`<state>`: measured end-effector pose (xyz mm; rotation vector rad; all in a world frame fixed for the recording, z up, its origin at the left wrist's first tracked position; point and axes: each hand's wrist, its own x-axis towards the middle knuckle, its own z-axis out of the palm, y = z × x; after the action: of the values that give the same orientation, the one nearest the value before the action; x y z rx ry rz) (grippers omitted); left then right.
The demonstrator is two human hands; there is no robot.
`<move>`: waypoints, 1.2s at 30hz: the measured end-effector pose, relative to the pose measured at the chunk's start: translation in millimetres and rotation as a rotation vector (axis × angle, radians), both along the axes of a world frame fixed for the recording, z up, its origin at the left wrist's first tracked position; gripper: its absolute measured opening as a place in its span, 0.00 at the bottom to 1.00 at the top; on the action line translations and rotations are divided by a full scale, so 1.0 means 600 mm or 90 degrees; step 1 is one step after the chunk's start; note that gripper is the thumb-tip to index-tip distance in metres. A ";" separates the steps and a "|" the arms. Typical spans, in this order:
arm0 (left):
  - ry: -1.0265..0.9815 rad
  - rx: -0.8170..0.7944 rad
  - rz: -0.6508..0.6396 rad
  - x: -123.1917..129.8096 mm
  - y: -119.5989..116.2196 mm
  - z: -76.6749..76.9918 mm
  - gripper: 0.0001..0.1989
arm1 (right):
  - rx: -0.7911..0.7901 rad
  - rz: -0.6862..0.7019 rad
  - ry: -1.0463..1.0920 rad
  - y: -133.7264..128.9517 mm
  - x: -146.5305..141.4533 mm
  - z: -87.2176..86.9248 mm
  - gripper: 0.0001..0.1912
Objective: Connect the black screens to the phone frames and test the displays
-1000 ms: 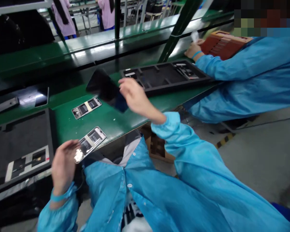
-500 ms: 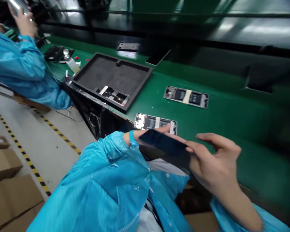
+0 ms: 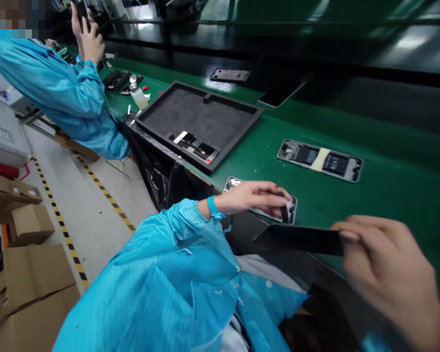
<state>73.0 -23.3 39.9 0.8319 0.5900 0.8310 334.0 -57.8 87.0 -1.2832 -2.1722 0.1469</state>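
My right hand point(image 3: 385, 264) pinches one end of a dark, thin phone screen point(image 3: 304, 238), tilted so that it shows nearly edge-on at the bench's front edge. My left hand point(image 3: 254, 196) is over an open phone body point(image 3: 232, 183) and covers its middle. Its fingers are closed, with a small dark strip point(image 3: 284, 209) at the tips; what this strip is, I cannot make out. Further right on the bench lies a second open phone body point(image 3: 304, 156), a pale tape band across it.
A black foam tray point(image 3: 238, 139) holds one screen part point(image 3: 196, 146). Behind lie a phone frame point(image 3: 230, 75) and a dark panel point(image 3: 282, 94). At left are a bottle point(image 3: 138, 98), a co-worker in a blue coat point(image 3: 73, 98), a black bag point(image 3: 157, 176) and cardboard boxes point(image 3: 36, 264).
My left hand has come out from beneath the screen and turned over the nearer phone body. My right hand has moved right and down with the screen, now tilted nearly edge-on. The view has shifted left.
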 end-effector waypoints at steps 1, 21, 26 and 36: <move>0.034 0.041 0.059 -0.013 0.005 0.000 0.31 | -0.060 -0.025 -0.001 0.012 0.011 -0.008 0.10; 0.389 0.267 0.112 -0.103 0.034 0.011 0.12 | -0.027 0.234 0.087 0.081 -0.131 -0.105 0.14; 0.597 0.643 0.236 -0.143 -0.020 -0.028 0.15 | -0.055 0.278 0.072 0.092 -0.117 -0.105 0.14; 0.683 0.751 0.155 -0.154 -0.035 -0.068 0.23 | -0.065 0.270 0.039 0.089 -0.128 -0.102 0.14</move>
<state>-19.1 -44.3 -1.0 2.3899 1.1598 0.8887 256.9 -4.6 26.0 -0.8394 -2.3795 0.4663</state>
